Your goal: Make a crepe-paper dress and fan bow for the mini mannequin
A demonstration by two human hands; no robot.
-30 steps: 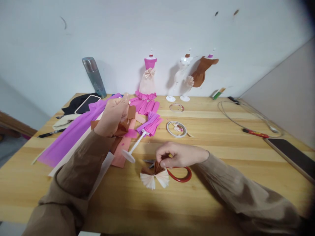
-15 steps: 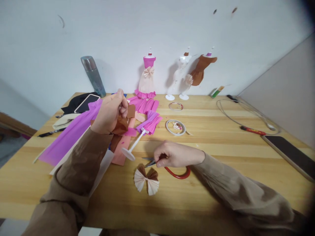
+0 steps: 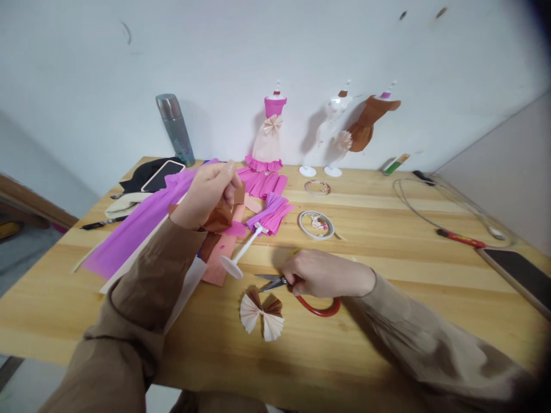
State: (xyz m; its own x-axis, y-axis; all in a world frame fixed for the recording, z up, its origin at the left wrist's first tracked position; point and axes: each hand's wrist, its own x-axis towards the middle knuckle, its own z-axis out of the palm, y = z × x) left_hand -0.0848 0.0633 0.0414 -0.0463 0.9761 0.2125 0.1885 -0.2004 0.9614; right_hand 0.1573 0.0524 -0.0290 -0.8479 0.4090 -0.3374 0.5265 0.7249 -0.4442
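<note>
My left hand is held up over the brown paper, fingertips pinched together. Anything inside that pinch is too small to make out. With its fingers curled, my right hand covers part of the red-handled scissors, whose blades lie partly apart on the table. A tiny yellow spot shows at its upper edge, and its grip is hidden. The scissors' tips reach the pleated cream-and-brown paper bow. A small white stand with a pleated pink-purple paper skirt lies tilted on the papers.
Small dress forms stand along the wall beside a leaning bottle. Tape rolls lie mid-table. A red-handled tool with a cable and a phone are at the right; purple crepe paper is at the left.
The view has shifted, so most things sit further right. My right hand has slid slightly right along the scissors, showing more of the blades. My left hand stays raised and pinched.
</note>
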